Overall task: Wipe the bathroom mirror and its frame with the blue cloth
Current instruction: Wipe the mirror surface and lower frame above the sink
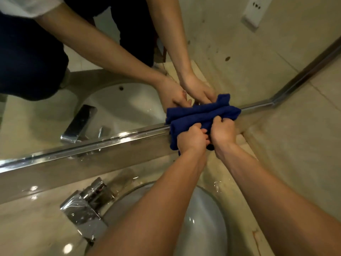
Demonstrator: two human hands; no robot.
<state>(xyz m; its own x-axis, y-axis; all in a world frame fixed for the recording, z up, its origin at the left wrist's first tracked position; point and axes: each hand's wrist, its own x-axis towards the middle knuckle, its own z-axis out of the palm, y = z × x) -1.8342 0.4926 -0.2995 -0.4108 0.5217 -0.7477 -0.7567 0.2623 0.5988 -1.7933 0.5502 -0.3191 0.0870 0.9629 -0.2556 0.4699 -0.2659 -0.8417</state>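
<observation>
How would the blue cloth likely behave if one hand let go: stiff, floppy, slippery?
The blue cloth is bunched and creased under the left hand and right hand, so it is probably soft and floppy. It drapes over the mirror frame, suggesting it would sag, not roll. It looks plush, so probably not slippery.

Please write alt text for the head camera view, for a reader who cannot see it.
Both hands, left hand and right hand, grip a bunched blue cloth against the mirror's metal frame near its lower right corner. A chrome faucet and white sink lie below.
</observation>
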